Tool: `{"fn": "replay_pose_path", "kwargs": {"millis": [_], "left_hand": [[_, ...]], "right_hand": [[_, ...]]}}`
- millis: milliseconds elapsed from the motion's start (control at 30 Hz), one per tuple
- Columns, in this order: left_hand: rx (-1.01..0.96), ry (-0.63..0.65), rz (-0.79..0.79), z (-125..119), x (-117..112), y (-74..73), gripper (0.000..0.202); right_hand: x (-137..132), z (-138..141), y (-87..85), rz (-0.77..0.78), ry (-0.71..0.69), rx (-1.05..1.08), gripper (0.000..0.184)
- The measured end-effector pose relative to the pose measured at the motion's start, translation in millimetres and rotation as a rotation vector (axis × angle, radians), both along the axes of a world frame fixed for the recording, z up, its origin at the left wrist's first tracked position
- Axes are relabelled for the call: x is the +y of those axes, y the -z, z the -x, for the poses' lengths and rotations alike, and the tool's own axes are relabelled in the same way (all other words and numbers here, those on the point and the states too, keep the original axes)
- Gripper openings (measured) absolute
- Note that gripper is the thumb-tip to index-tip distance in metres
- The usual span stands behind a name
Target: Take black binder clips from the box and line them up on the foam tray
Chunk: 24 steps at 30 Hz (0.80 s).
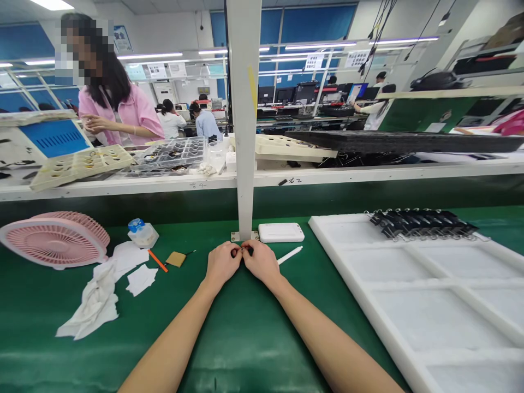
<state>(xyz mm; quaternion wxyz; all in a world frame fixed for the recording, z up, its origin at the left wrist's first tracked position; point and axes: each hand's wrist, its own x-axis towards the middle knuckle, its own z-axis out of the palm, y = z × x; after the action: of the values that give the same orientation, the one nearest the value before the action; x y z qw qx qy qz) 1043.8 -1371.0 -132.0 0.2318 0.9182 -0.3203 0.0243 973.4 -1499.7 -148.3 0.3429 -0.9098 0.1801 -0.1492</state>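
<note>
Two bare hands are working close together at mid-bench: the left hand (223,264) and right hand (262,263) are pinching fingertips (248,248) shut on a tiny dark part (240,251), mostly hidden, shape unclear. A white rounded plastic box (281,232) is sitting at 1 o'clock, just beyond the hands. A slim white plastic stick (290,255) is lying at 2 o'clock, a white foam tray (352,284) at 3 o'clock carrying a row of black clipped parts (421,224). A pink plastic fan (55,239) and crumpled white wipes (96,299) are resting at 9 and 8 o'clock on the green bench mat (245,349).

Tiny part (237,252) hidden behind fingers (248,248)
</note>
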Motion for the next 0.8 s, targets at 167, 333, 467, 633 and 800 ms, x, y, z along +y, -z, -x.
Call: {"fn": "replay_pose_path", "kwargs": {"millis": [167, 333, 467, 633, 800], "left_hand": [[-0.003, 0.008, 0.012, 0.1, 0.3, 0.2, 0.021], [-0.006, 0.006, 0.013, 0.3, 0.1, -0.6, 0.023], [-0.001, 0.007, -0.006, 0.5, -0.1, -1.3, 0.023], [-0.004, 0.016, -0.007, 0.3, 0.6, -0.8, 0.022], [-0.001, 0.014, -0.003, -0.3, 1.1, -0.1, 0.021]], "right_hand": [[-1.4, -0.8, 0.2, -0.043, 0.025, -0.019, 0.016], [-1.8, -0.5, -0.5, -0.035, 0.005, -0.016, 0.011], [-1.6, 0.1, -1.6, -0.023, 0.003, 0.003, 0.013], [-0.9, -0.1, -1.2, -0.019, -0.002, 0.008, 0.011], [-0.8, 0.1, -0.5, -0.02, -0.003, -0.002, 0.009]]}}
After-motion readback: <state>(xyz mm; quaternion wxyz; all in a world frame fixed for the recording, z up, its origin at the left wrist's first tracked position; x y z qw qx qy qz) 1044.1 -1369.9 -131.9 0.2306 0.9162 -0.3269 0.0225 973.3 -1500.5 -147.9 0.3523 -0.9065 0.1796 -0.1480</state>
